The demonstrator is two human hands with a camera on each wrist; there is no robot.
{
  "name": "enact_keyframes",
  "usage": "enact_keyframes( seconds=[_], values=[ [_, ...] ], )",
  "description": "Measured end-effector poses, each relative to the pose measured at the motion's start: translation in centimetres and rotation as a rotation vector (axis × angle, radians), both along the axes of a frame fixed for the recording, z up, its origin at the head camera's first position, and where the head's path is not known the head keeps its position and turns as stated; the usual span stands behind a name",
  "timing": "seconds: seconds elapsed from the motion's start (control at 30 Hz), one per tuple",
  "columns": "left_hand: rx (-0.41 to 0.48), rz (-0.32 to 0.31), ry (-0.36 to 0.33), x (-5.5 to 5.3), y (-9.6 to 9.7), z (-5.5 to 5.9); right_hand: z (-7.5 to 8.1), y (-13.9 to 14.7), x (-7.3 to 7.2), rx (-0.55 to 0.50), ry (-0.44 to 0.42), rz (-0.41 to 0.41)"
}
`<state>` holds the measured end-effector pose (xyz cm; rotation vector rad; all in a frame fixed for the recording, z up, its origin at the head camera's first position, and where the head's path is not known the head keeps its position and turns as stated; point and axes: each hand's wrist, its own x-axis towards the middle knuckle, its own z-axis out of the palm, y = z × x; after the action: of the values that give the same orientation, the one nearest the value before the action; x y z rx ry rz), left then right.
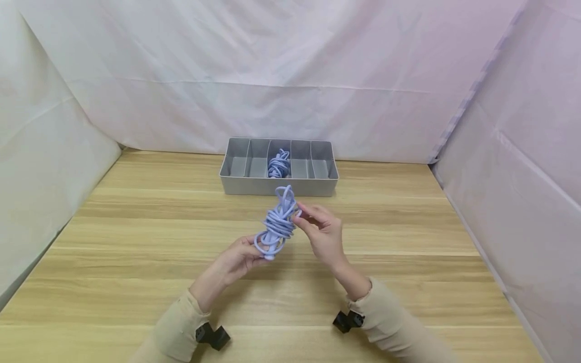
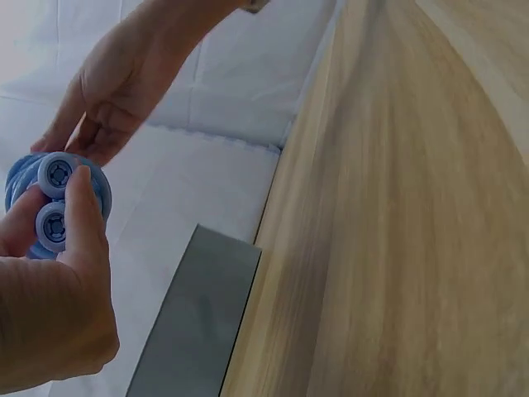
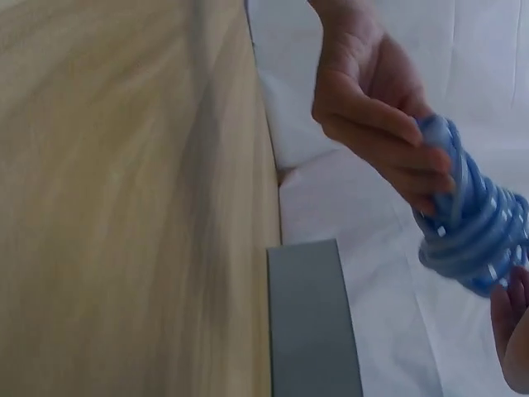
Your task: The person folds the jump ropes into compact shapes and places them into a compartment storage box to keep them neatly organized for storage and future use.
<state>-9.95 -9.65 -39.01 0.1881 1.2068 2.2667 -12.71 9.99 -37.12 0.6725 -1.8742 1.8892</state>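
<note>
A light blue jump rope (image 1: 280, 223), wound into a bundle round its handles, is held above the table. My left hand (image 1: 238, 259) grips its lower end between thumb and fingers. Two round handle ends (image 2: 56, 198) face the left wrist camera. At the bundle's upper right, my right hand (image 1: 323, 232) pinches a small loop of cord between thumb and forefinger. Behind the hands, a grey tray (image 1: 279, 187) has a row of compartments. A similar coiled blue bundle (image 1: 279, 164) lies in its middle compartment.
The wooden table (image 1: 136, 227) spreads around the hands on both sides. White cloth (image 1: 272, 60) hangs behind the tray, and more cloth closes off the left and right sides. A small black device (image 1: 213, 337) is on each sleeve cuff.
</note>
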Motion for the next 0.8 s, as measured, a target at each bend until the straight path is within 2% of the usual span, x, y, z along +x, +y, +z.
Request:
enact_keyframes(
  seconds=[0.1, 0.2, 0.37, 0.5, 0.67, 0.8],
  values=[
    [-0.019, 0.023, -0.002, 0.0, 0.2, -0.1, -0.4, -1.1, 0.3, -0.094, -0.046, -0.046],
    [-0.027, 0.052, 0.005, 0.1, 0.2, -0.1, -0.5, -1.8, 0.4, -0.187, -0.095, -0.051],
    [-0.055, 0.067, 0.024, 0.1, 0.2, 0.1, -0.5, -2.5, 0.5, -0.260, -0.118, -0.052],
    [-0.108, 0.104, 0.033, 0.3, 0.4, 0.2, -0.5, -2.8, 0.5, -0.237, -0.097, -0.080],
    [-0.142, 0.160, 0.033, 0.4, 0.5, 0.1, -0.5, -3.3, 0.7, -0.149, -0.069, -0.109],
    [-0.155, 0.195, 0.088, 0.3, 0.4, 0.0, -0.1, -3.6, 1.0, -0.089, -0.039, -0.127]
  ],
)
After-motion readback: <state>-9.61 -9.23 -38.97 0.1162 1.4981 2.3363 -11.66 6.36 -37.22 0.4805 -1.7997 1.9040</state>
